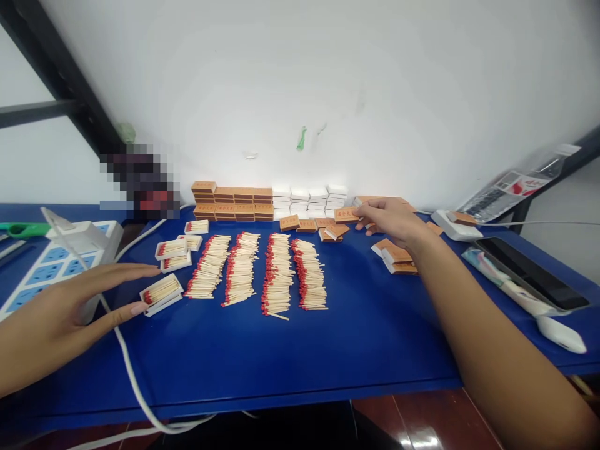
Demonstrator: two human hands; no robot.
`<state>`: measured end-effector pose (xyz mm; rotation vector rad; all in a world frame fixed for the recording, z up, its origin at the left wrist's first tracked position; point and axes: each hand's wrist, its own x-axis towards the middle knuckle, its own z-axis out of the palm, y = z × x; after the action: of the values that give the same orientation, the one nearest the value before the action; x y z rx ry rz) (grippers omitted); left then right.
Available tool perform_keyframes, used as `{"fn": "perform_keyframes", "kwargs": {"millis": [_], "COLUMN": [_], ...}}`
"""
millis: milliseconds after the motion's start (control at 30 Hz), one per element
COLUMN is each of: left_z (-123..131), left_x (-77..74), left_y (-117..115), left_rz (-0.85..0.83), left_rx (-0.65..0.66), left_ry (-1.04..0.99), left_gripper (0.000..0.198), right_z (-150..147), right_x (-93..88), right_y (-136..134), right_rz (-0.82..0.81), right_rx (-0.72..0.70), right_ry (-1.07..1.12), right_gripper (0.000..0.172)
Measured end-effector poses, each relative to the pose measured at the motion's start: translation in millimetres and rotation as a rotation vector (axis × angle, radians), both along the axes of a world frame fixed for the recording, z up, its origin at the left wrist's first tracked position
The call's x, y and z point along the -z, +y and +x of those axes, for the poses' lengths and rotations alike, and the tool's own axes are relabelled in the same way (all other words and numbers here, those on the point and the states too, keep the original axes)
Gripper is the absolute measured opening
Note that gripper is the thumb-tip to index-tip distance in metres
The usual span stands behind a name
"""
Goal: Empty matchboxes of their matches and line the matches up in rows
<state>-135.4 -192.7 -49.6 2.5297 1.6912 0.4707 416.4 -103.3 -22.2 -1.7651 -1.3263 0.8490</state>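
My left hand [79, 300] lies open, fingers stretched toward a filled matchbox tray [160, 292], thumb tip touching its near corner. Three more filled trays [174, 249] sit behind it. Several rows of red-tipped matches [255, 272] lie side by side on the blue table [290, 356]. My right hand [391, 220] reaches to the back and pinches an orange matchbox sleeve [345, 215]. Loose orange sleeves [323, 226] lie beside it, and a small pile of sleeves [397, 257] sits under my wrist.
Stacked orange sleeves [233, 203] and white trays [309, 200] line the wall. A white power strip [56, 259] with its cable [131, 375] is at left. A phone [532, 272], a white device [457, 226] and a plastic bag [515, 187] are at right.
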Motion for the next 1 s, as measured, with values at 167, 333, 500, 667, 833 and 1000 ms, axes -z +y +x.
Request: {"fn": "perform_keyframes", "kwargs": {"millis": [167,333,500,667,833,1000], "left_z": [4,8,19,49,89,110], "left_x": [-3.0,-2.9,-9.6,-43.2,-81.7,-85.2], "left_y": [3,6,13,24,45,68], "left_rz": [0.009,0.046,0.146,0.281,0.299,0.245], "left_rx": [-0.007,0.031,0.053,0.062,0.144,0.254], "left_ry": [0.016,0.021,0.003,-0.053,-0.128,-0.168], "left_gripper": [0.05,0.049,0.043,0.043,0.041,0.026], "right_z": [1,14,41,47,44,40], "right_x": [-0.9,-1.9,-8.2,-19.8,-25.2,-19.4], "right_y": [0,1,-1,-10,-18,-16], "right_rz": [-0.015,-0.037,-0.189,-0.321,-0.37,-0.501], "right_rx": [0.037,-0.04,-0.2,-0.373,-0.492,-0.621], "right_ry": [-0.025,-0.063,-0.248,-0.393,-0.467,-0.502], "right_gripper": [0.012,0.019,0.035,0.047,0.051,0.052]}}
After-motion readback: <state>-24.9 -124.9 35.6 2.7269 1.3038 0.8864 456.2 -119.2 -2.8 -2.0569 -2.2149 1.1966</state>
